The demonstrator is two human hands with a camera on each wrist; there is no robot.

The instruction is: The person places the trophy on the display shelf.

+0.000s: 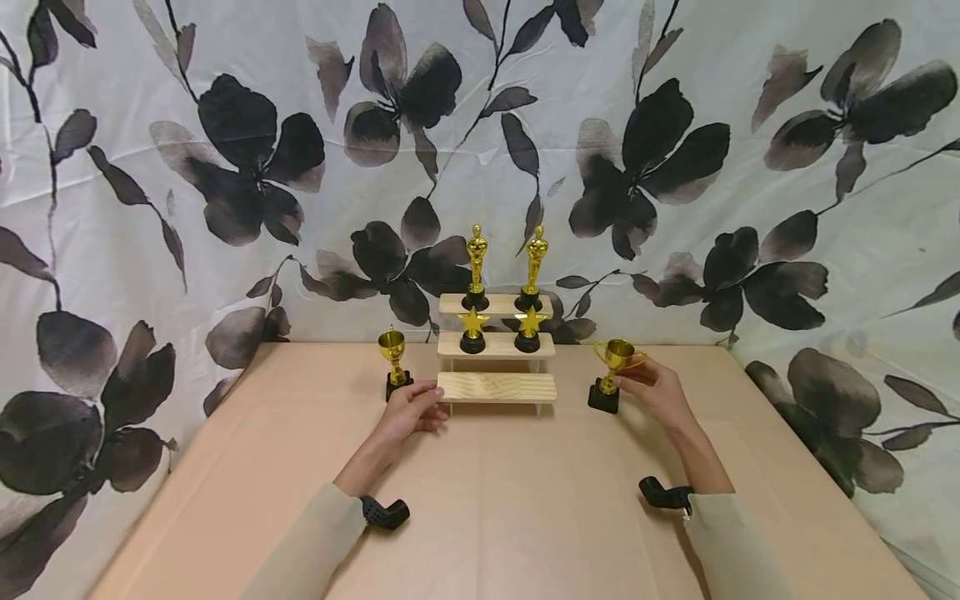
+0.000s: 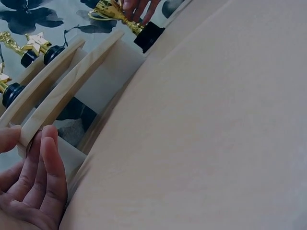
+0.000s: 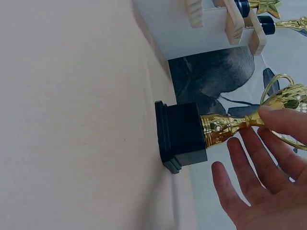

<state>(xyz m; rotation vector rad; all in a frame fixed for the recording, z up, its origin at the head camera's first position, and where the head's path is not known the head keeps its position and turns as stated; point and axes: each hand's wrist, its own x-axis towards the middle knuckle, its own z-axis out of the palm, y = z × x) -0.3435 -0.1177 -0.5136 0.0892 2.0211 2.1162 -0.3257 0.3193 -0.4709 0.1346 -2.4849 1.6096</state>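
Observation:
My left hand (image 1: 408,414) pinches the left end of the lowest wooden board (image 2: 72,88) of a three-step display stand, thumb above and fingers below. Just behind that hand a gold trophy cup (image 1: 392,346) on a black base stands on the table, partly hidden. To the right of the stand, my right hand (image 1: 656,392) holds a second gold trophy cup (image 3: 223,129) by its stem between thumb and fingers. This cup tilts a little; whether its black base (image 3: 182,134) touches the table I cannot tell.
Two gold figurine statuettes (image 1: 476,258) stand on the stand's top step (image 1: 495,305). Two gold star trophies (image 1: 530,325) occupy the middle step (image 1: 498,346). Behind the beige-covered table (image 1: 480,500) hangs a white cloth (image 1: 285,50) with dark flowers.

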